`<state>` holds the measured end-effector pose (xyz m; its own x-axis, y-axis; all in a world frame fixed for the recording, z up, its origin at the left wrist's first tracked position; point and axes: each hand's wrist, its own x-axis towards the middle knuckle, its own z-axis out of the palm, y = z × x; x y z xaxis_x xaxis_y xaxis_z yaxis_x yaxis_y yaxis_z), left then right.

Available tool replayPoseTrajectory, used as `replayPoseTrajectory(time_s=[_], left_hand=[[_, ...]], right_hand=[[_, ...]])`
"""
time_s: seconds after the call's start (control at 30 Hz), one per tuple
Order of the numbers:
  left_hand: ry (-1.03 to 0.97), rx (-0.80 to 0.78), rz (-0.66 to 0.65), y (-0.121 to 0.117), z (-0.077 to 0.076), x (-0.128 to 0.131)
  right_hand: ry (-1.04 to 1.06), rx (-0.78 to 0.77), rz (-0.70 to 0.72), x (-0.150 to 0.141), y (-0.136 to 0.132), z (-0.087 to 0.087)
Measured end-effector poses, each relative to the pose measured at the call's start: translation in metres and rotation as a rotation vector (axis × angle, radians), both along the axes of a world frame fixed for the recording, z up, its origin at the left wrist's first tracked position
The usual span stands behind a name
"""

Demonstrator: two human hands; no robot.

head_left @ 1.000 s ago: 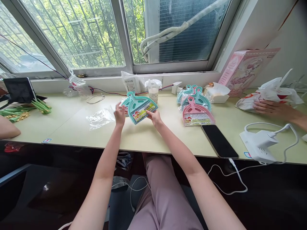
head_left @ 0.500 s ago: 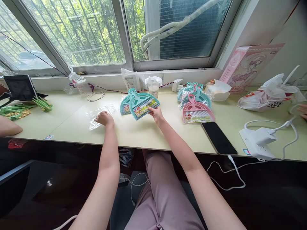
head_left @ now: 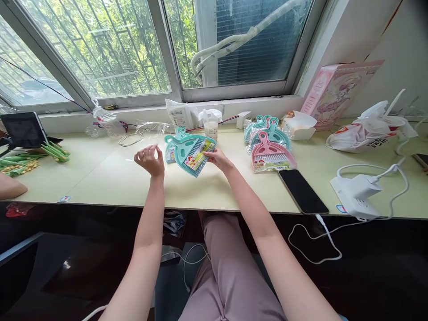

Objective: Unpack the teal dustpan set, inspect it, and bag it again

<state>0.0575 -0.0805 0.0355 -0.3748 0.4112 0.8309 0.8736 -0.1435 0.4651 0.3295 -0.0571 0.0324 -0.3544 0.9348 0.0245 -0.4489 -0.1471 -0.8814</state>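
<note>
My right hand (head_left: 217, 158) grips the lower right edge of a teal mini dustpan-and-brush set (head_left: 189, 150) with a colourful label and holds it tilted just above the pale table (head_left: 110, 178). A second teal piece (head_left: 169, 154) peeks out behind its left side. My left hand (head_left: 150, 159) is raised to the left of the set, fingers pinched on a clear plastic bag (head_left: 150, 129) that hangs lifted off the table and is hard to see.
Right of my hands lies a stack of bagged dustpan sets, a pink one (head_left: 270, 155) on top. A black phone (head_left: 302, 191) and a white power strip (head_left: 354, 192) lie near the front edge. A cup (head_left: 210, 125), tablet (head_left: 23, 130) and green sticks (head_left: 55, 151) stand further off. Another person's arm (head_left: 10, 187) rests at far left.
My left hand let go of the teal set, reached left to the clear bag lying on the table, and has now lifted it. My right hand kept the set, tilting it slightly.
</note>
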Motion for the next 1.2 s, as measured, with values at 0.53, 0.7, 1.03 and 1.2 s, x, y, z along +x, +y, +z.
replayPoseTrajectory(time_s=[0.53, 0.7, 1.03, 1.2], left_hand=[[0.193, 0.052, -0.117, 0.004, -0.006, 0.025], [-0.008, 0.079, 0.055, 0.003, 0.002, 0.016], [0.053, -0.399, 0.040, 0.008, -0.006, 0.017], [0.091, -0.575, -0.025, 0.018, -0.023, 0.006]], right_hand=[[0.030, -0.010, -0.187, -0.006, 0.002, 0.003], [0.068, -0.083, -0.256, 0.002, 0.006, 0.005], [-0.045, -0.185, -0.230, 0.000, 0.008, -0.003], [-0.107, -0.188, -0.213, 0.003, 0.009, -0.005]])
